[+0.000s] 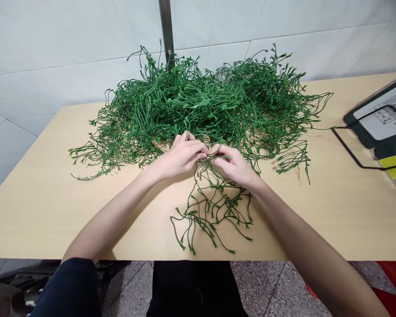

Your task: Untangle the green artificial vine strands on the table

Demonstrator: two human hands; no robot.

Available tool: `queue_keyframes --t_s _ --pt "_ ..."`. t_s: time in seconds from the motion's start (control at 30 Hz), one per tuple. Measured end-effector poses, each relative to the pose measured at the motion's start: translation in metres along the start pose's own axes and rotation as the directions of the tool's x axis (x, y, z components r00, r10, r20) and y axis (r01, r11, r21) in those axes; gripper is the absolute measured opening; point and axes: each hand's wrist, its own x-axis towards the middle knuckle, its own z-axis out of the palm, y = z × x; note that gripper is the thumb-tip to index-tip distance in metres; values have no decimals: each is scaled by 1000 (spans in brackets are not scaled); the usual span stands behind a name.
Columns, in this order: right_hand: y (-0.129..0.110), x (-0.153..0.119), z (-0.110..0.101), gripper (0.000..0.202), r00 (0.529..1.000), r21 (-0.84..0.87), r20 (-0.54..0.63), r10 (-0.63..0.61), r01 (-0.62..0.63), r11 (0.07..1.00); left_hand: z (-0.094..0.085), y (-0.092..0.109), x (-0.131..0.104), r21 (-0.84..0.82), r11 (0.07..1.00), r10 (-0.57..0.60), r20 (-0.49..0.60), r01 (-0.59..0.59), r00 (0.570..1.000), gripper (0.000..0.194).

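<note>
Centrally, one thin green strand [223, 157], pinched between the fingertips of left hand [187, 155] and right hand [232, 164], above the table; its middle hidden by fingers, visible end lying crosswise, tip to the right. Below: loose strands [214, 211], tangled, lower ones running towards the near edge, forked tips outward. Beyond: heap of like strands [191, 97], broad axis left to right, individual lengths indistinguishable. Table [46, 198], pale wood. Far right: dark-framed board [387, 114], cut off, print illegible.
</note>
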Motion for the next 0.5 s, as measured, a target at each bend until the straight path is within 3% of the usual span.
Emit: queue_keyframes --t_s 0.27,0.5 --pt "2 0 4 3 997 18 -18 -71 71 997 2 2 1 0 1000 18 23 -18 1000 26" --pt "6 -1 1 8 995 -3 88 -55 55 998 -2 -2 1 -38 999 -28 30 29 999 25"
